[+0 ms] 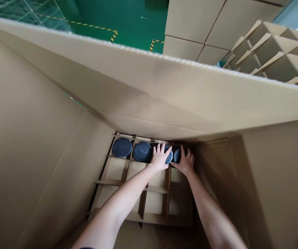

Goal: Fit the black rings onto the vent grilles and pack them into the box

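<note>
Four compartments in the far row of a cardboard divider grid (157, 189) hold dark blue round pieces, deep inside a large box. In the far-left compartment lies one round piece (122, 147), and beside it another round piece (142, 151) with a faint mark on its top. My left hand (160, 159) grips the third round piece (169, 156) from above, thumb and fingers around its edge. Around the rightmost round piece (176, 155) my right hand (186, 162) is curled, hiding much of it. The undersides of both held pieces are out of sight.
Tall cardboard box walls (47, 138) surround the grid, and the far wall's edge (149, 52) crosses the view. Beyond it, at the upper right, are stacked cartons (190, 27) and more cardboard dividers (276, 52). The green floor (128, 20) has yellow-black tape.
</note>
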`<state>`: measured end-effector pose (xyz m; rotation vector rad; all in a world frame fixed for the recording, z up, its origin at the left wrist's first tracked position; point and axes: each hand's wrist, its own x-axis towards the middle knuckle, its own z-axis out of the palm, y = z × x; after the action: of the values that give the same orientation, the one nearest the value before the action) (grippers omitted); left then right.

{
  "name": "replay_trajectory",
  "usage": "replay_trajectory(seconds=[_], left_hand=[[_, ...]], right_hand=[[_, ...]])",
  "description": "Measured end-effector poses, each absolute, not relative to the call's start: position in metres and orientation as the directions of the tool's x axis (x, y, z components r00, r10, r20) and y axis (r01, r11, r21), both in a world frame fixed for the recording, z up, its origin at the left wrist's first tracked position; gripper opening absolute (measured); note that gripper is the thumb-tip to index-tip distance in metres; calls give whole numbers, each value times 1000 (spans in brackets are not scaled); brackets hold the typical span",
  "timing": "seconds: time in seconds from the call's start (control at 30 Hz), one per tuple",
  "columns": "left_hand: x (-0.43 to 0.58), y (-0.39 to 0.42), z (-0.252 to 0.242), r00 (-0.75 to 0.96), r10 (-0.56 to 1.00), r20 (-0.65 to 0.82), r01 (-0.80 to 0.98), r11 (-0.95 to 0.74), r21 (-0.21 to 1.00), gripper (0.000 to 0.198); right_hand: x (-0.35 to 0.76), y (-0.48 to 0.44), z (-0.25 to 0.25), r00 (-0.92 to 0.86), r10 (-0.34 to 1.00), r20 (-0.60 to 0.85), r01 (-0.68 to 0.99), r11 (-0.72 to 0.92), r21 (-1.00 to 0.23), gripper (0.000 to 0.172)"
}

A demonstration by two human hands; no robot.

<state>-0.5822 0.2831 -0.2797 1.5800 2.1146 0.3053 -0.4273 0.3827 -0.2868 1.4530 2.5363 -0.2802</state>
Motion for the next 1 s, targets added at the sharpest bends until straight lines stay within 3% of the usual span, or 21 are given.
replay_trajectory(seconds=[0.13,0.23,0.43,0.63,0.83,1.0], left_hand=[[-575,276,-313,-203,969,-139,836,246,490,83],[-569,272,-328,-230,968,-95,836,247,491,80],[-564,268,-336,-277,960,-50,852,269,448,81],[-558,259,-341,-241,970,-20,887,229,400,75],[-556,267,-349,-249,959,-135,870,283,403,78],[-552,271,-357,-240,945,-223,841,318,438,79]], right_hand=[[-415,377,-325,-559,789,-254,823,566,-52,78],[-402,374,-343,-569,798,-198,819,570,-58,68],[-388,378,-352,-594,799,-90,804,592,-55,66],[-384,378,-358,-717,696,-41,697,716,-36,67],[-381,385,-362,-705,704,-80,709,704,-46,69],[-396,369,-337,-622,782,-36,777,612,-147,68]])
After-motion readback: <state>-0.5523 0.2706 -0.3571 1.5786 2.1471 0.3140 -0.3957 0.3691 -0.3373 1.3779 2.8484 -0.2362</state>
